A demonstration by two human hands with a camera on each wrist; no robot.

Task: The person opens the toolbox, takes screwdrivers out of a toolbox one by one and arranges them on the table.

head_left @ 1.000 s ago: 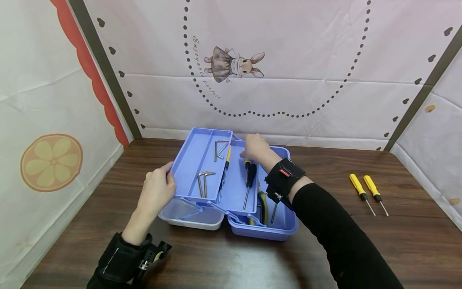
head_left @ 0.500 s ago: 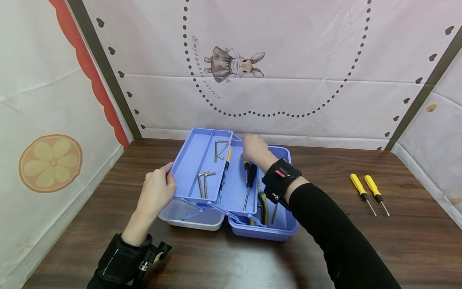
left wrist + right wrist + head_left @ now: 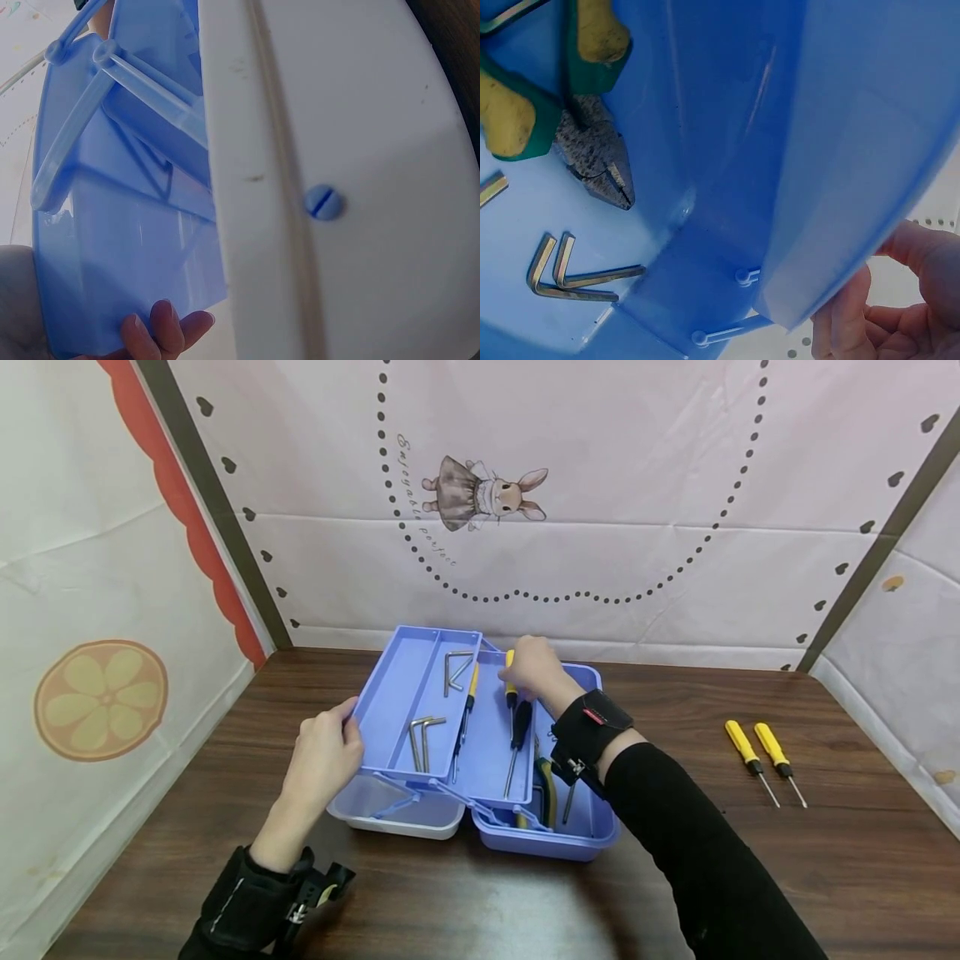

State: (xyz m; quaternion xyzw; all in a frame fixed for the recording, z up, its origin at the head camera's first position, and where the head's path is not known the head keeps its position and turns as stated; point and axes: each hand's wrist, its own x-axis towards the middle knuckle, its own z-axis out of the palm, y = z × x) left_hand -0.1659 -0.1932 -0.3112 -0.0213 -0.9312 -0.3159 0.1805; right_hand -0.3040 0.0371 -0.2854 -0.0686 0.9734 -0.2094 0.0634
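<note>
- Our left hand (image 3: pixel 327 747) pinches the upper tray (image 3: pixel 393 710) by its edge.
- Our right hand (image 3: pixel 536 668) is at a yellow screwdriver (image 3: pixel 511 657) in the lower tray (image 3: pixel 483 767); gripping or not, we cannot tell.
- Both trays stand over the toolbox (image 3: pixel 540 845) on the worktop (image 3: pixel 675 893).

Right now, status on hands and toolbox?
Left hand grips edge of upper tray. Right hand at far end of lower tray, grip unclear. Toolbox open. Two screwdrivers aside, on table.
</note>
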